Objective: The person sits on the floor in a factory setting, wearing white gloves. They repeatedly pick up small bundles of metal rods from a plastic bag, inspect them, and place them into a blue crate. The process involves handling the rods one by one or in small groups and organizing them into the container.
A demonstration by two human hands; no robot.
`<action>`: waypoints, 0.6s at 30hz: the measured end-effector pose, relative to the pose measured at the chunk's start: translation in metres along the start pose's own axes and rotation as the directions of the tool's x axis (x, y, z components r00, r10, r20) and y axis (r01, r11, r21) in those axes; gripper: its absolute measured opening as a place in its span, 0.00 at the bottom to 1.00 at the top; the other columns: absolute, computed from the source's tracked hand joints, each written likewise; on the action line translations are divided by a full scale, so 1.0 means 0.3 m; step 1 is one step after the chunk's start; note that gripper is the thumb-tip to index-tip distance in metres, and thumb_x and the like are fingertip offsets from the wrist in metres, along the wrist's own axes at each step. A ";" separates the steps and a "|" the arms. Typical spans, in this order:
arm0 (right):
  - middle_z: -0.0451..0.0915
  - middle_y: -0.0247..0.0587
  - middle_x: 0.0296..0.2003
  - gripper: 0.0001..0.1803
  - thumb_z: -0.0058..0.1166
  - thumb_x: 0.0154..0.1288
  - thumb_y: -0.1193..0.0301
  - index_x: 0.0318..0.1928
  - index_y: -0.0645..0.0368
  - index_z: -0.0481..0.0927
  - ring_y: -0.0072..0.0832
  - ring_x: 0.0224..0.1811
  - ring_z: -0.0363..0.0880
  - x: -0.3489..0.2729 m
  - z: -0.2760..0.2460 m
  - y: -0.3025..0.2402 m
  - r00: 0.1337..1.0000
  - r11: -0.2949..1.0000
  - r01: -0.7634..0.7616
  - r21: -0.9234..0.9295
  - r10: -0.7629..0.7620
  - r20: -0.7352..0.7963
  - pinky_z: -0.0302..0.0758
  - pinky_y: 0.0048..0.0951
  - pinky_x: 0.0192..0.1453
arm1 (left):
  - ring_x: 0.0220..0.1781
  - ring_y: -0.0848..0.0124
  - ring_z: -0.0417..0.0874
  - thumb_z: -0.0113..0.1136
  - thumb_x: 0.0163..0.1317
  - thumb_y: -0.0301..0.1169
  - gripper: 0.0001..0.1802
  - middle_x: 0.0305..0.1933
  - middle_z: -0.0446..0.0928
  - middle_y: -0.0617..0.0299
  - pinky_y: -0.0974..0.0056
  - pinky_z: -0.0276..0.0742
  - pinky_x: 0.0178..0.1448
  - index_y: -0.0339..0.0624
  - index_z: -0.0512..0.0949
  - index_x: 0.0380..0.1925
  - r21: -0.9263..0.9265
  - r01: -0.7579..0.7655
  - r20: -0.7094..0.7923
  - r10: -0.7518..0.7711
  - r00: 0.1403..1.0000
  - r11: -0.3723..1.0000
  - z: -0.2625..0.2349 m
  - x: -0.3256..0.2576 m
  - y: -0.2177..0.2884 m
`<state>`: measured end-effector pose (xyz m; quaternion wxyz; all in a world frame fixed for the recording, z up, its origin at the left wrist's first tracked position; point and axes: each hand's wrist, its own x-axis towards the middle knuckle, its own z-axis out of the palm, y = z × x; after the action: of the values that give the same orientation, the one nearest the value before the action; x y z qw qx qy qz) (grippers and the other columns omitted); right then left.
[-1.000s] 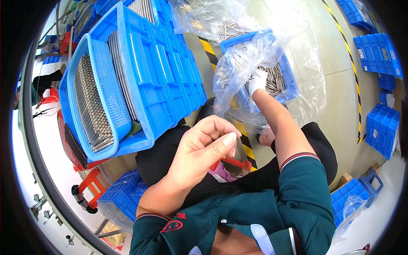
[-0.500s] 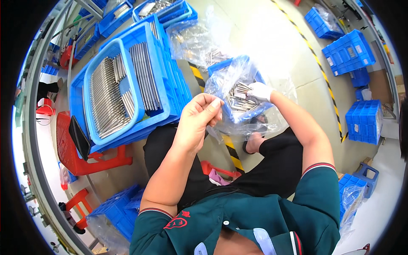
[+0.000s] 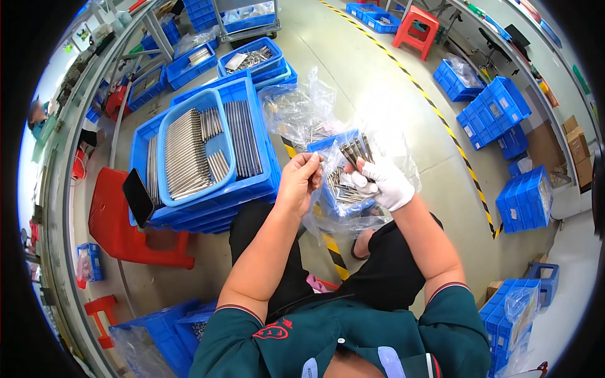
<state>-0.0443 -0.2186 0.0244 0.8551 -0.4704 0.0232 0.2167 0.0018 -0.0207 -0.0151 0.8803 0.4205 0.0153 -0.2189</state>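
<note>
My right hand (image 3: 392, 184), in a white glove with some fingertips bare, grips a bunch of metal rods (image 3: 357, 150). The rods fan upward out of the fingers, over a small blue bin (image 3: 365, 206) lined with clear plastic. More loose metal rods (image 3: 344, 191) lie in that bin. My bare left hand (image 3: 301, 179) is held just left of the bin, its fingers curled and the thumb pressed to the forefinger. Whatever it may hold is hidden. To the left, a light-blue basket (image 3: 165, 135) holds neat rows of metal rods and sits in a larger blue crate (image 3: 268, 148).
Long dark rods (image 3: 244, 138) lie beside the basket in the crate. A black phone-like slab (image 3: 137, 196) leans at the crate's near corner, by a red plastic stool (image 3: 120, 230). Clear plastic bags (image 3: 296, 110) lie beyond. Blue crates (image 3: 495, 113) stand at the right.
My right hand has come up out of the bin and toward me, now with a bunch of rods in it. My left hand stays closed near the bin. The view has tilted up.
</note>
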 end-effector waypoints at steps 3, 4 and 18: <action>0.70 0.30 0.20 0.15 0.44 0.71 0.65 0.42 0.67 0.75 0.13 0.14 0.59 0.001 -0.024 0.024 0.997 0.994 -0.070 0.084 0.072 -0.018 0.54 0.15 0.16 | 0.23 0.79 0.69 0.56 0.65 0.35 0.09 0.25 0.72 0.67 0.73 0.66 0.28 0.41 0.73 0.36 -0.021 -0.014 0.015 0.014 1.000 1.000 0.012 0.001 -0.015; 0.70 0.30 0.21 0.15 0.44 0.71 0.65 0.42 0.67 0.75 0.13 0.14 0.59 0.009 -0.026 0.043 0.994 0.988 -0.108 0.111 0.110 -0.016 0.54 0.16 0.15 | 0.25 0.79 0.70 0.55 0.66 0.35 0.08 0.26 0.73 0.66 0.72 0.67 0.30 0.42 0.73 0.36 -0.024 -0.035 -0.009 0.035 0.999 0.999 0.010 -0.001 -0.020; 0.74 0.36 0.22 0.14 0.55 0.62 0.63 0.33 0.63 0.75 0.22 0.23 0.69 0.063 0.000 0.071 0.952 0.703 0.061 -0.709 -0.255 -0.171 0.66 0.25 0.28 | 0.27 0.78 0.72 0.56 0.65 0.33 0.08 0.28 0.73 0.67 0.71 0.71 0.34 0.40 0.76 0.35 -0.067 0.023 -0.044 -0.026 0.999 0.997 -0.017 0.023 -0.024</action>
<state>-0.0355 -0.2021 0.0027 0.6204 -0.7809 0.0095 0.0720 0.0060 -0.0233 -0.0252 0.8906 0.3954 0.0473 -0.2195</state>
